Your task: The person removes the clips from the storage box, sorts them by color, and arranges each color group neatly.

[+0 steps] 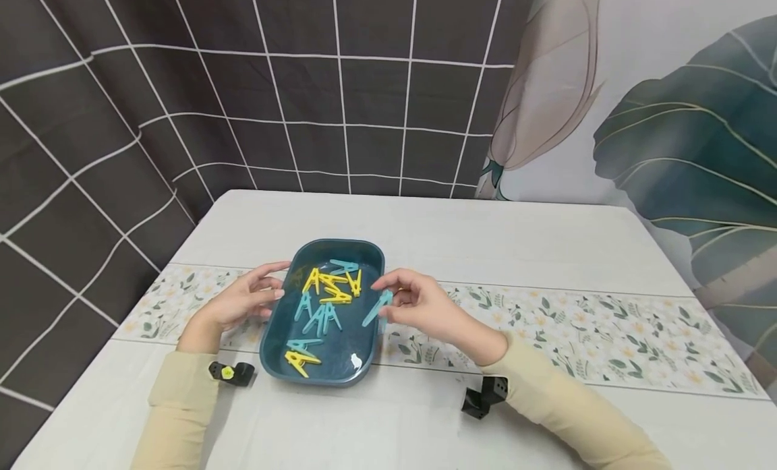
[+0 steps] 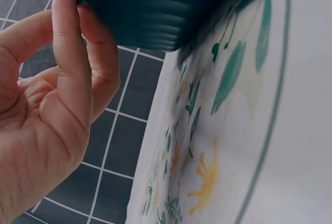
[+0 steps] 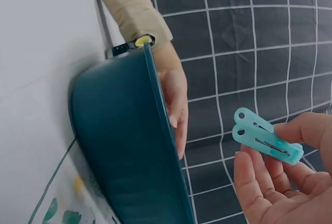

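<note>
A dark teal plastic tray (image 1: 323,375) holds several yellow and light blue clothespins, spread loosely over its bottom. My right hand (image 1: 419,301) is at the tray's right rim, where thumb and fingers pinch a light blue clothespin (image 1: 376,308). In the right wrist view this clothespin (image 3: 267,138) is held up beside the tray wall (image 3: 119,130), apart from it. My left hand (image 1: 243,301) is at the tray's left side, its fingertips touching the wall near the rim. Those fingers (image 2: 72,53) are loosely bent in the left wrist view.
Under the tray lies a white tablecloth (image 1: 340,423) with a floral band (image 1: 546,328) across it. A dark gridded curtain (image 1: 303,85) hangs behind and to the left, and a leaf-patterned one (image 1: 686,139) at the right. Small black wrist devices (image 1: 485,396) sit by both sleeves.
</note>
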Demonstrator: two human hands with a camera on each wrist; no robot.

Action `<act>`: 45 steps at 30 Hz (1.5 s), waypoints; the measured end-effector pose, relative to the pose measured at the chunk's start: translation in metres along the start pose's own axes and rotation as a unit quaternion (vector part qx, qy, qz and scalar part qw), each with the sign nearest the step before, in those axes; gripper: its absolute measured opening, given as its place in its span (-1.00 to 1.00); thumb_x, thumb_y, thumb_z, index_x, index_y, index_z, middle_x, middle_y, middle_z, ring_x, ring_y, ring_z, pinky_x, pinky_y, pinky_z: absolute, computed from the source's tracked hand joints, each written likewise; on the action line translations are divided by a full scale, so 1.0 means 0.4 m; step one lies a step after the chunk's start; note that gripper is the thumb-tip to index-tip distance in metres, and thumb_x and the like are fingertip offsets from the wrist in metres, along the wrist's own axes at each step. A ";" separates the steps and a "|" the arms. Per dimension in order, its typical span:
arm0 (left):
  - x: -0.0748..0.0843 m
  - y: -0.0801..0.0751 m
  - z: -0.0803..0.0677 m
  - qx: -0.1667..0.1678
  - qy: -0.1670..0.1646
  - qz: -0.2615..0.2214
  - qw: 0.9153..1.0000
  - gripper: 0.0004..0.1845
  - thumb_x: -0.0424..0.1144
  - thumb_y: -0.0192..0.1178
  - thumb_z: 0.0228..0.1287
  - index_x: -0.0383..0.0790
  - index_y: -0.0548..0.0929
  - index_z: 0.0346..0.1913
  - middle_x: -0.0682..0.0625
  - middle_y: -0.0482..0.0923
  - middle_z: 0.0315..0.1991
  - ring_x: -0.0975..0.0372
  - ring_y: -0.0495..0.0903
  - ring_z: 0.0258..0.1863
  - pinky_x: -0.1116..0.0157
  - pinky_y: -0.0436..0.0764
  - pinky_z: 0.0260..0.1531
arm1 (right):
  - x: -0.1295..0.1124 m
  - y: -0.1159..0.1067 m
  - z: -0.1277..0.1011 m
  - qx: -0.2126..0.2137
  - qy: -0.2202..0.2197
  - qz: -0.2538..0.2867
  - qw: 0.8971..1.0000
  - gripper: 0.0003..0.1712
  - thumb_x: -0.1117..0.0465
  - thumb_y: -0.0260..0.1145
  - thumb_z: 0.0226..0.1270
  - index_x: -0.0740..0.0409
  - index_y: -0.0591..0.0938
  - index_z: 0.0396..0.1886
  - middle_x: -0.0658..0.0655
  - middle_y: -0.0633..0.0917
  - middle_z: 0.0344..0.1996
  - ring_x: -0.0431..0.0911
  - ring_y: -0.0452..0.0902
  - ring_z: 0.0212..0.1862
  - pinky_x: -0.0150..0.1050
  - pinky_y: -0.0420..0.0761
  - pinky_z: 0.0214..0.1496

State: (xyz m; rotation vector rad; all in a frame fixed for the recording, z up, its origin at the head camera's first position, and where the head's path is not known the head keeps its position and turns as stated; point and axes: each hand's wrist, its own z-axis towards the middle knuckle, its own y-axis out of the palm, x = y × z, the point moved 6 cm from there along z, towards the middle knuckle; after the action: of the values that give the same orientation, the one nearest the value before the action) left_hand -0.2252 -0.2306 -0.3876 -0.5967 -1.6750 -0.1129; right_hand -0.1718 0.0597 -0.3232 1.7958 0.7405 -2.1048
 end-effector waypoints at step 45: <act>-0.005 0.002 -0.001 -0.002 -0.002 -0.009 1.000 -0.30 -0.33 0.09 0.35 -0.27 0.04 0.46 -0.08 0.32 -0.08 0.35 0.49 -0.38 0.38 0.64 -0.44 | 0.220 -0.023 -0.037 0.013 0.081 -0.071 0.994 -0.68 0.41 0.38 0.09 0.48 0.56 -0.15 0.17 0.61 -0.37 -0.22 0.51 -0.37 -0.46 0.58 -0.35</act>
State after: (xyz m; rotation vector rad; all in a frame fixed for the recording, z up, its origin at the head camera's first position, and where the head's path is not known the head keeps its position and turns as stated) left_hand -0.2244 -0.2309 -0.3895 -0.5844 -1.6845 -0.1274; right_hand -0.1809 0.0856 -0.4084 2.0010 0.9102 -2.0824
